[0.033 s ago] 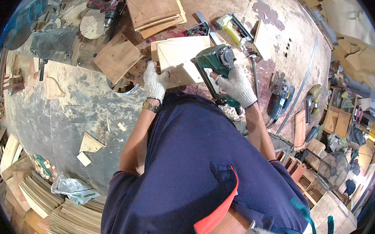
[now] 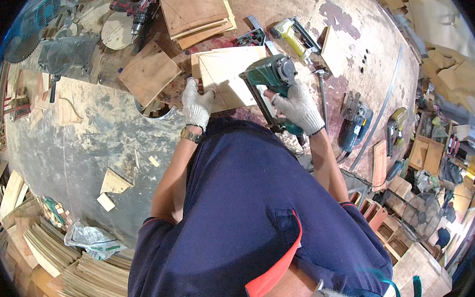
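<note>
My right hand (image 2: 300,110), in a white knitted glove, is wrapped round the handle of a dark green nail gun (image 2: 272,74). The tool is tilted over the right part of a pale wooden panel (image 2: 229,74). At the panel's left edge, my left hand (image 2: 196,104), gloved the same way, grips it with the thumb lying over the top. Its other fingertips are partly hidden by the edge. The panel lies just beyond my dark blue shirt, near the table's front side. The nail gun covers part of the panel's right side.
Left of the panel lies a brown wooden board (image 2: 149,74) beside a round opening (image 2: 156,109). Farther back are a stack of boards (image 2: 193,9) and a drill (image 2: 137,17). To the right lie a yellow nail gun (image 2: 294,37), a hammer (image 2: 323,91) and a jigsaw (image 2: 354,121).
The nail gun's head has shifted very slightly to the left and away from me. My left hand and the panel have stayed in place.
</note>
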A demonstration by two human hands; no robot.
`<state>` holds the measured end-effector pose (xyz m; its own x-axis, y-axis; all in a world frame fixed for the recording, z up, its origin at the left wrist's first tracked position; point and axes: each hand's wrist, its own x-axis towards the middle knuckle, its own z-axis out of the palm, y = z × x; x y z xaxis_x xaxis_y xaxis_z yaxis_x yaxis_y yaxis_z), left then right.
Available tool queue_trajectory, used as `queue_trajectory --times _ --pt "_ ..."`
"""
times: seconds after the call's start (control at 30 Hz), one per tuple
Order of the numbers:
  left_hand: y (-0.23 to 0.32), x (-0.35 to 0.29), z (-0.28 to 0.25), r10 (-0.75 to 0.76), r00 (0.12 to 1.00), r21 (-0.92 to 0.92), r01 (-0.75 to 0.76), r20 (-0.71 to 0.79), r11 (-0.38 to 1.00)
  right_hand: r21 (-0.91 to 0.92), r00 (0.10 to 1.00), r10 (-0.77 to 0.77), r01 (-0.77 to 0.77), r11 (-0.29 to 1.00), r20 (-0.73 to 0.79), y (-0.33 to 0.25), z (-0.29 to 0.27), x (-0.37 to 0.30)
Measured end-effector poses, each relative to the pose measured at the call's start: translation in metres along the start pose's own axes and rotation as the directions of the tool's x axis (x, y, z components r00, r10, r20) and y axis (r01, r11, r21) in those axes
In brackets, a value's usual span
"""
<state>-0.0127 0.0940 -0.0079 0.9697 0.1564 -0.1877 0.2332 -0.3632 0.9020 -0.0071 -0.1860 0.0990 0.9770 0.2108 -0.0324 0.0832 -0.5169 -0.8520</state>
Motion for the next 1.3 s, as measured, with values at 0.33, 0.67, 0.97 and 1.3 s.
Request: queue_trajectory --times 0.33,0.67,0.97,1.3 --pt "0.003 0.012 0.005 -0.068 0.997 -0.051 0.066 -0.027 0.996 -0.061 0.981 0.176 -0.171 0.983 0.078 -0.017 0.011 0.043" --pt "0.008 -0.001 0.009 -0.033 0.996 -0.105 0.041 0.083 0.994 -0.324 0.825 0.301 -0.484 0.813 -0.478 0.038 -0.02 -0.027" --pt "0.005 0.006 0.009 -0.257 0.948 -0.547 0.318 0.187 0.774 -0.432 0.861 0.323 -0.483 0.762 -0.393 0.117 0.014 -0.1" --pt "-0.005 0.005 -0.003 -0.126 0.992 -0.349 0.116 -0.006 0.93 -0.499 0.728 0.37 -0.674 0.545 -0.578 0.25 -0.078 -0.099"
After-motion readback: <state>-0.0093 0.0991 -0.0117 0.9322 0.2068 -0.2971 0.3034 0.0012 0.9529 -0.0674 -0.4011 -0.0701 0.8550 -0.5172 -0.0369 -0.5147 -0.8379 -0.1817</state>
